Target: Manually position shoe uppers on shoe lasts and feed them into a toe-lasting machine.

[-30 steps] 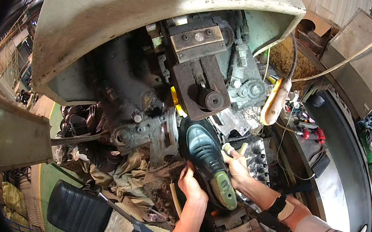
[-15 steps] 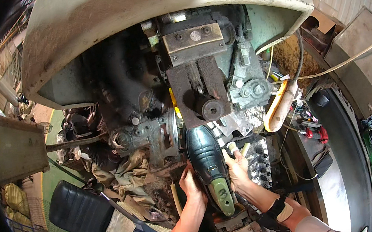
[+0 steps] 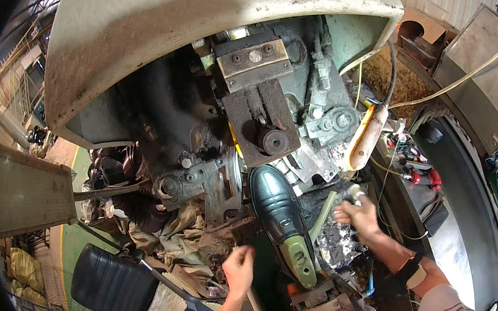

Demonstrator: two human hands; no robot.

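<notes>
A glossy black leather shoe upper (image 3: pixel 277 205) stretched over a green last (image 3: pixel 300 259) lies toe-away in the middle of the machine. Neither hand touches it. My left hand (image 3: pixel 239 269) is left of the last's heel end, fingers curled closed; whatever may be inside them is hidden. My right hand (image 3: pixel 361 219) hovers right of the shoe, somewhat blurred, fingers apart. A pale, whitish bit at one raised fingertip looks like a wrap or cover, though I cannot be sure. Just above the shoe's toe sits a dark metal block with a round boss (image 3: pixel 273 141).
A pale green strip (image 3: pixel 323 216) slants up beside the shoe. A worn yellow-and-wood handle (image 3: pixel 367 138) hangs on a cable at right. The machine's large hood (image 3: pixel 211 9) overhangs the back. A black chair (image 3: pixel 114 281) stands left, a dark bench surface (image 3: pixel 470 189) right.
Both hands have come off the shoe, my left moving left and slightly down, my right moving right. The shoe on its last stays in place. The view has shifted slightly.
</notes>
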